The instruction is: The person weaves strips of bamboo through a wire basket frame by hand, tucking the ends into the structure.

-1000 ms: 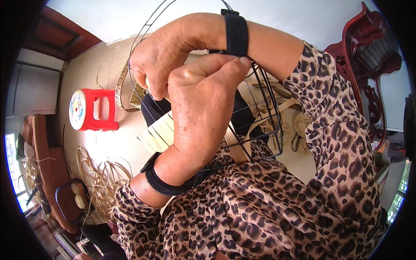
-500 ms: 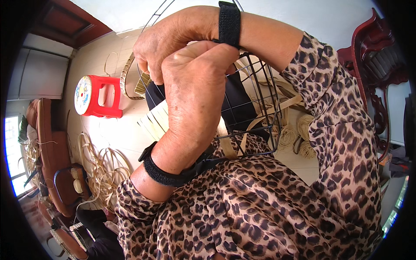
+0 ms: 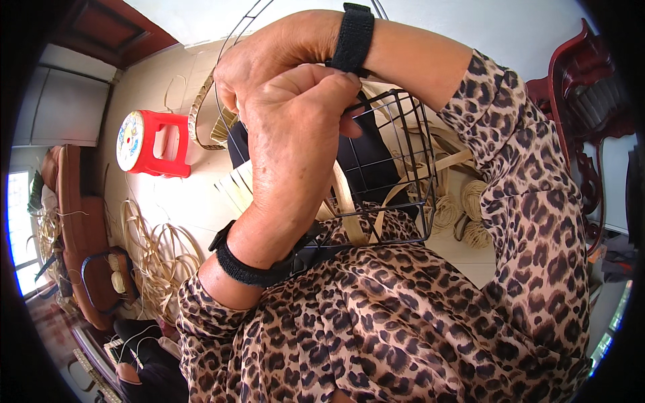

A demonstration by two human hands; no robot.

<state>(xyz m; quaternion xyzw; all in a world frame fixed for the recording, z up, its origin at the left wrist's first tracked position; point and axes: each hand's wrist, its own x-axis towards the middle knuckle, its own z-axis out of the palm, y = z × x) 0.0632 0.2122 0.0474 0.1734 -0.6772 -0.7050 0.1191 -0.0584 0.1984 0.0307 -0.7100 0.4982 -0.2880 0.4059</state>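
From the head view, the black wire-grid basket frame (image 3: 393, 168) rests on the leopard-print lap, the left hand (image 3: 295, 134) pinching its top rim, the right hand (image 3: 275, 54) curled just above, its grip hidden, the red plastic stool (image 3: 151, 144) well left.

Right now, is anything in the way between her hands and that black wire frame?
Nothing visible. The left hand and the right hand are both already up against the black wire frame, with the left hand's fingertips at its top wires.

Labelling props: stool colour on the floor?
Red plastic stool with a pale patterned seat, head view.
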